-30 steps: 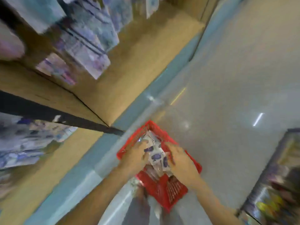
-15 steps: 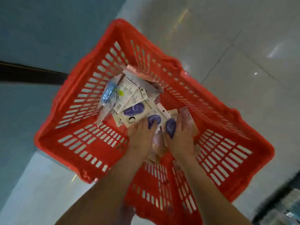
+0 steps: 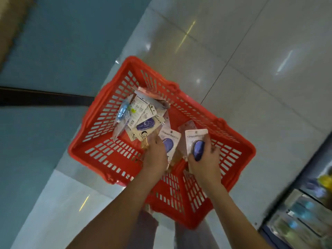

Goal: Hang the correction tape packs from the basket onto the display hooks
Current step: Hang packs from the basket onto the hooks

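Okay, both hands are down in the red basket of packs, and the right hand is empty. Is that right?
Not quite. The right hand is not empty: the head view shows it gripping a white correction tape pack with a purple dispenser. The rest holds: both hands are down in the red basket, the left hand among the other packs.

Dim, cool light is falling from overhead, and ceiling lamps are glinting as pale streaks on the glossy floor. The basket is showing fairly sharp in the middle, while the display at lower right is smearing into blur. Wide-angle distortion is bending the floor lines near the edges.
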`<move>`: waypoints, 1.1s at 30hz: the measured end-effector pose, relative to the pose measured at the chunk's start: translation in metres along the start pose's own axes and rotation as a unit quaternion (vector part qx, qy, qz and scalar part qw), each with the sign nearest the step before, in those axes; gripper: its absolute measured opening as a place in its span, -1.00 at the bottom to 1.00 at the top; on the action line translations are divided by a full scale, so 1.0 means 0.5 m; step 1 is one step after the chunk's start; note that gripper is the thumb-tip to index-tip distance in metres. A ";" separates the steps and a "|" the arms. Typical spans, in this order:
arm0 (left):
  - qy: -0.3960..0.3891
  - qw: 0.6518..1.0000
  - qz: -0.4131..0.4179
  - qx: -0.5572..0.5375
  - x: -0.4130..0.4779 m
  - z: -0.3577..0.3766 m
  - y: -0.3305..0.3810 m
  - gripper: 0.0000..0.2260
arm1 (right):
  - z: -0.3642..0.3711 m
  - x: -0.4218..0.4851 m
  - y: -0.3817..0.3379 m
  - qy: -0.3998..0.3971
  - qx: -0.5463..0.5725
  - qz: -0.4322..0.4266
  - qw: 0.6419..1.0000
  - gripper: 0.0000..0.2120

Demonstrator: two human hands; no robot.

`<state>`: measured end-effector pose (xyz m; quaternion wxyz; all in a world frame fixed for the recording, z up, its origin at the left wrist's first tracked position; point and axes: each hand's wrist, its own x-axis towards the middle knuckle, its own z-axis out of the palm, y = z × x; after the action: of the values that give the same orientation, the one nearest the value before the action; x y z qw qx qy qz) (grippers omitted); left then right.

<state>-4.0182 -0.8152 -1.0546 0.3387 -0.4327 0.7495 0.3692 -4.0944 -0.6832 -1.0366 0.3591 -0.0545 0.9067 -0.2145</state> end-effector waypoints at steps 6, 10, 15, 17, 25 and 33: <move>0.056 0.980 0.102 -0.164 -0.293 -0.233 0.102 -0.44 | -0.249 -0.182 -0.190 -0.040 0.244 -0.001 0.969 -0.21; 0.091 0.946 0.201 -0.237 -0.527 -0.416 0.159 -0.48 | -0.428 -0.320 -0.367 -0.117 0.407 -0.059 0.904 -0.27; 0.161 0.901 0.200 -0.349 -0.777 -0.575 0.172 -0.39 | -0.589 -0.494 -0.543 -0.172 0.419 -0.171 0.875 -0.31; 0.161 0.876 0.196 -0.410 -0.866 -0.619 0.163 -0.36 | -0.638 -0.569 -0.598 -0.205 0.394 -0.218 0.869 -0.31; 0.163 0.753 0.289 -0.569 -1.228 -0.731 0.106 -0.50 | -0.749 -0.860 -0.780 -0.265 0.285 -0.401 0.829 -0.38; 0.324 0.665 0.267 -0.618 -1.469 -0.790 -0.022 -0.66 | -0.701 -1.097 -0.951 -0.181 0.127 -0.600 0.769 -0.51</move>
<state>-3.7917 -0.8605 -0.2534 -0.3840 -0.4161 0.4956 0.6586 -3.9535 -0.8507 -0.2610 0.3181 -0.5790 0.5723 -0.4858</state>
